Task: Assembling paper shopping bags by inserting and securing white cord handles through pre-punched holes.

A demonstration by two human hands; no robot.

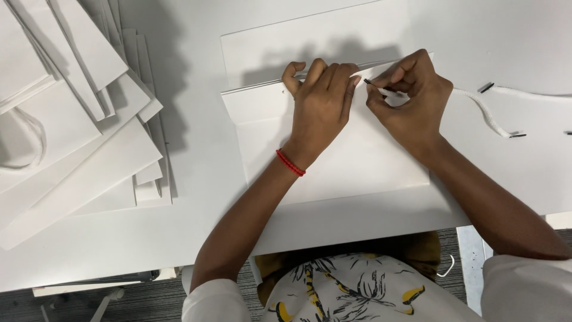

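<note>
Centre frame: your left hand (322, 98) clamps the flat white paper bag's (333, 155) top edge, steadying it. Your right hand (411, 95) pinches the white cord's black tip (368, 81), aimed at that edge.

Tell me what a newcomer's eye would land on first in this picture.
Two bare hands meet at the top edge of a flat white paper bag in the middle of the table: the left hand grips the rim, the right hand pinches the black-tipped end of a white cord. A stack of white bags sprawls at far left.
</note>
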